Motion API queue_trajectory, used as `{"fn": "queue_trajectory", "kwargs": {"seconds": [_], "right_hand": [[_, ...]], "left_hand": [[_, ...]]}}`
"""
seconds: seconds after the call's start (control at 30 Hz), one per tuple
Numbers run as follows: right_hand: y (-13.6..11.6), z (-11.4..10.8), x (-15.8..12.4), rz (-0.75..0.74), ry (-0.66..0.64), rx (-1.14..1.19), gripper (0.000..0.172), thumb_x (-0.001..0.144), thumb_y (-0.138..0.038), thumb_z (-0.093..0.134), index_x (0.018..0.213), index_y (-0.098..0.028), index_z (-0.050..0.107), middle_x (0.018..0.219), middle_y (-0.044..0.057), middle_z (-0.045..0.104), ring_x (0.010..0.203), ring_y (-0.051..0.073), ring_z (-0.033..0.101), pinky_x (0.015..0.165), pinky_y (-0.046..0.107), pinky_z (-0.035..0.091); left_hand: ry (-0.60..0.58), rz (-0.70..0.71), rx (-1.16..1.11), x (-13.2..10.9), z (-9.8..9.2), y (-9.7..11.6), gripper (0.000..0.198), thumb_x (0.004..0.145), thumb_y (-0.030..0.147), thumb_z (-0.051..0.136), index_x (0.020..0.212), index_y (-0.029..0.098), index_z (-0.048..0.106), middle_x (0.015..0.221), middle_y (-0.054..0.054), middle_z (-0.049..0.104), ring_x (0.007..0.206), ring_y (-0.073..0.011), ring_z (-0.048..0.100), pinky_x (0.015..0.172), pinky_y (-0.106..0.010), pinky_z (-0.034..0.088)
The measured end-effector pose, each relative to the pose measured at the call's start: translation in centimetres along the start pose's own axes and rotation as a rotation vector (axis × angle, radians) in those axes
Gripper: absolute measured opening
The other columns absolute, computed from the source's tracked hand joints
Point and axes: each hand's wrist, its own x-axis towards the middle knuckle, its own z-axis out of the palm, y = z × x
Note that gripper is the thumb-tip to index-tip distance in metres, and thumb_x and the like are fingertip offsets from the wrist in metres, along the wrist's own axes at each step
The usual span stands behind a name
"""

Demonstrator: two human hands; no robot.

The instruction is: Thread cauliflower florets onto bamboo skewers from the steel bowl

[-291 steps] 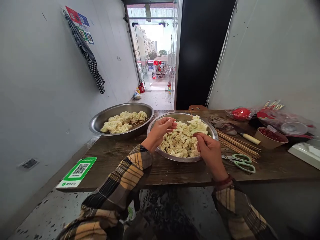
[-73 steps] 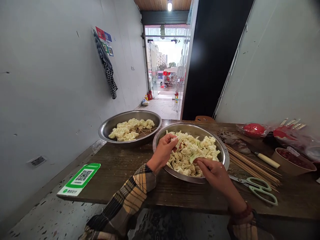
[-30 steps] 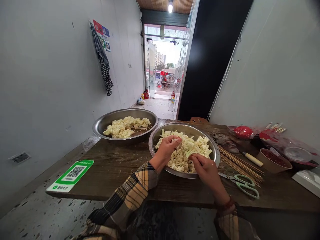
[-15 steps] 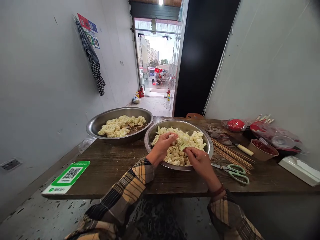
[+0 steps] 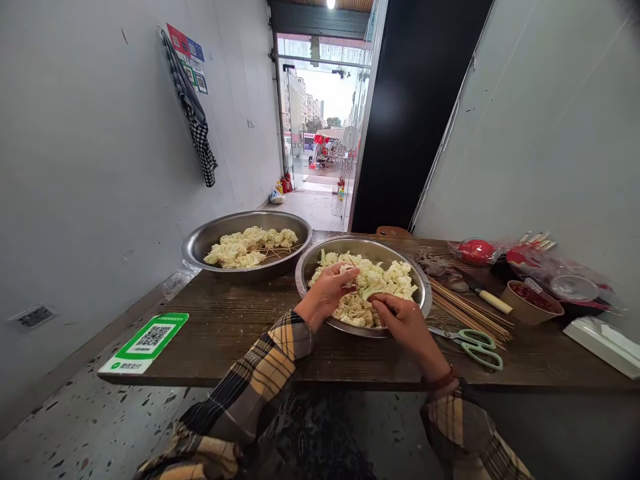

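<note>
Since the earliest frame, the right hand (image 5: 406,327) had dropped lower and shifted left over the bowl, bringing its cauliflower piece down from a raised, upright position. The left hand (image 5: 325,293) had also come nearer the bowl's near side, so the fingertips sat closer together. Both bowls and the scissors had kept their places on the tabletop.

Right fingers: pinched on the pale green stem of a cream cauliflower floret (image 5: 371,290), held above the heap. Left fingers: bent together just beside it, a pale bit and a thin brown stick showing at the tips; could not tell whether they gripped these.

Below both hands, a round, shiny steel bowl (image 5: 427,293) held loose cream cauliflower pieces (image 5: 400,277). Left of it, near the far edge of the dark wooden tabletop (image 5: 235,320), a wider steel basin (image 5: 197,248) held cauliflower clusters (image 5: 240,248) with thin sticks among them.

Right of the round bowl: pale green-handled scissors (image 5: 464,339), a bundle of slim wooden skewers (image 5: 465,310), a knife with a pale yellow handle (image 5: 493,301), and a brown paper tub (image 5: 530,313) with dark red contents. Green-and-white code card (image 5: 150,340) lay at the left corner.
</note>
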Motion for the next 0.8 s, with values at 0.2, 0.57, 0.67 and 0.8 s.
{"fn": "queue_trajectory", "kwargs": {"seconds": [0.2, 0.57, 0.67, 0.8], "right_hand": [[0.3, 0.1, -0.2, 0.041, 0.030, -0.009, 0.037, 0.091, -0.041, 0.045, 0.102, -0.019, 0.072, 0.077, 0.005, 0.073, 0.074, 0.021, 0.067, 0.065, 0.029, 0.049], [0.5, 0.6, 0.0, -0.018, 0.113, 0.024, 0.029, 0.090, -0.035, 0.048, 0.096, -0.022, 0.073, 0.095, 0.006, 0.074, 0.088, 0.023, 0.068, 0.076, 0.035, 0.052], [0.5, 0.4, 0.0, 0.028, 0.172, 0.047, 0.031, 0.090, -0.035, 0.046, 0.096, -0.019, 0.072, 0.077, 0.005, 0.073, 0.073, 0.020, 0.066, 0.065, 0.030, 0.050], [0.4, 0.2, -0.1, 0.079, 0.312, 0.146, 0.034, 0.091, -0.039, 0.044, 0.096, -0.016, 0.069, 0.063, 0.001, 0.064, 0.058, 0.016, 0.058, 0.058, 0.026, 0.044]], "left_hand": [[0.047, 0.049, -0.082, -0.1, -0.2, 0.1, 0.031, 0.055, 0.028, 0.083, 0.078, 0.017, 0.065, 0.079, 0.001, 0.060, 0.073, -0.0103, 0.055, 0.065, -0.024, 0.043], [0.016, 0.094, 0.061, 0.0, 0.2, -0.1, 0.031, 0.059, 0.035, 0.080, 0.077, 0.017, 0.062, 0.082, 0.000, 0.061, 0.073, -0.0098, 0.056, 0.067, -0.023, 0.043], [0.010, 0.092, 0.088, -0.1, 0.4, 0.2, 0.038, 0.065, 0.043, 0.075, 0.093, 0.019, 0.063, 0.090, -0.003, 0.063, 0.077, -0.0118, 0.059, 0.069, -0.025, 0.045], [0.095, 0.114, 0.112, -0.1, 0.0, 1.0, 0.045, 0.071, 0.048, 0.068, 0.104, 0.019, 0.059, 0.093, -0.006, 0.065, 0.081, -0.0150, 0.063, 0.072, -0.028, 0.046]]}}
